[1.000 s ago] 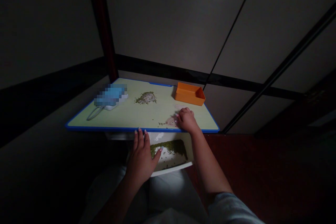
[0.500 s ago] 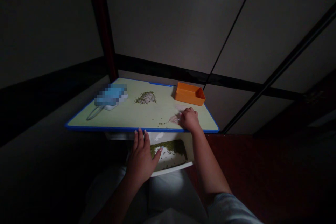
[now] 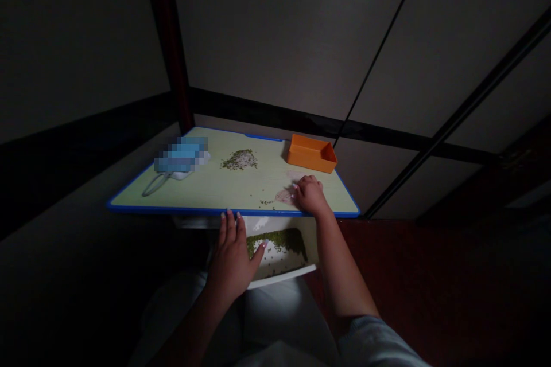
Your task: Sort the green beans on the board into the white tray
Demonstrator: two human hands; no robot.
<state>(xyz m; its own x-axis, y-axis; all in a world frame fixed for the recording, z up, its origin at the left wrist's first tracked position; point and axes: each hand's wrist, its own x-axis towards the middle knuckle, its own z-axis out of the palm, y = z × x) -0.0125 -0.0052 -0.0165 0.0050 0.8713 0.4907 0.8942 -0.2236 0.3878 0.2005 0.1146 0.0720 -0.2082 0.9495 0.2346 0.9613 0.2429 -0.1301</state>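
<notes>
My left hand is open, its fingertips at the blue front edge of the small table and its thumb spread over a white bin. Green beans lie in that bin, mostly along its far side. On the tabletop my right hand is closed, with fingers curled down beside a pinkish printed patch. Whatever its fingers hold is hidden. A few loose beans lie to its left, near the front edge. Farther back sits a pile of pale grains mixed with green beans.
An orange open box stands at the back right of the table. At the left lies a blurred blue item with a looped strap. Panelled walls rise close behind the table.
My right hand has shifted very slightly to the left on the tabletop. My left hand and the other things stay where they were.
</notes>
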